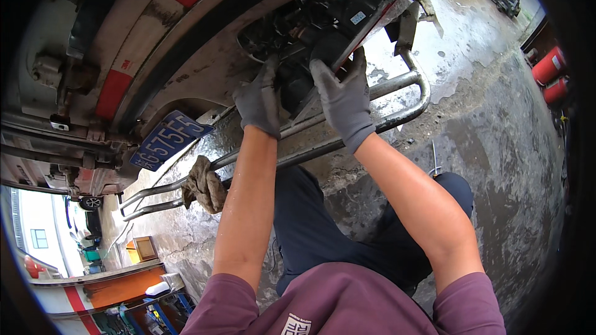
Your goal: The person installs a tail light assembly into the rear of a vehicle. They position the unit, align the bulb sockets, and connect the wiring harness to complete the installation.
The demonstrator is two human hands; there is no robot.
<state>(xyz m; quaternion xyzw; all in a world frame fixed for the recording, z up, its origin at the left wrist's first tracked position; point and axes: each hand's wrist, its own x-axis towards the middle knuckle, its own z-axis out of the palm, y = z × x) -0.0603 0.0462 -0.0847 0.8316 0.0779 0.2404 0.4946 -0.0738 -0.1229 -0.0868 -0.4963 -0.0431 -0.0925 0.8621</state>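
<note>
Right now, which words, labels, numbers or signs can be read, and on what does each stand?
I don't copy the writing.
Blue plate: large white characters, readable.
Striped band: small red mark, readable.
Shirt: white print, cut by the picture's edge.
Black part: pale label, too small to read.
Upper red cylinder: markings too small to read.

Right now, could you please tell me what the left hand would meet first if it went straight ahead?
The gloved left hand would probably meet the dark mechanical parts just ahead first, though depth is unclear in this single view.
</note>
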